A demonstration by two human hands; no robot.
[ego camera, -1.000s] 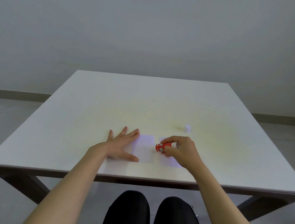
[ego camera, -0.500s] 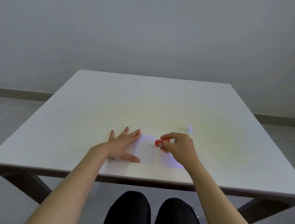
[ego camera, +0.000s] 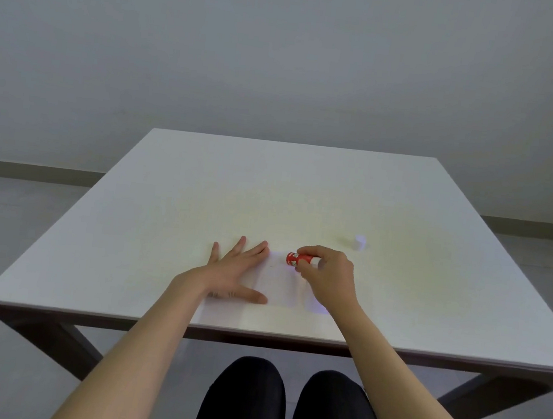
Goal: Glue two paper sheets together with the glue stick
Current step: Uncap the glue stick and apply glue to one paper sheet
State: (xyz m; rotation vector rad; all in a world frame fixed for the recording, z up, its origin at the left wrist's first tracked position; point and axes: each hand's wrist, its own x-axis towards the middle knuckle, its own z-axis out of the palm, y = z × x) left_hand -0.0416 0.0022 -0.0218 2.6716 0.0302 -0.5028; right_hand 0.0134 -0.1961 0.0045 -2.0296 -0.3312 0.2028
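Observation:
Two small white paper sheets lie side by side near the front of the white table (ego camera: 166, 196). The left sheet (ego camera: 277, 283) is held flat by my left hand (ego camera: 237, 270), fingers spread on its left edge. My right hand (ego camera: 327, 277) grips a red glue stick (ego camera: 297, 259), lying nearly sideways at the far edge between the sheets; which end touches paper is not visible. The right sheet (ego camera: 314, 306) is mostly hidden under my right hand.
A small white cap (ego camera: 360, 242) stands on the table beyond and to the right of my right hand. My knees in dark trousers show below the front edge. Grey floor and a plain wall surround the table.
My right hand has moved the glue stick away from me, towards the far edge of the sheets. My left hand has stayed pressed on the left sheet.

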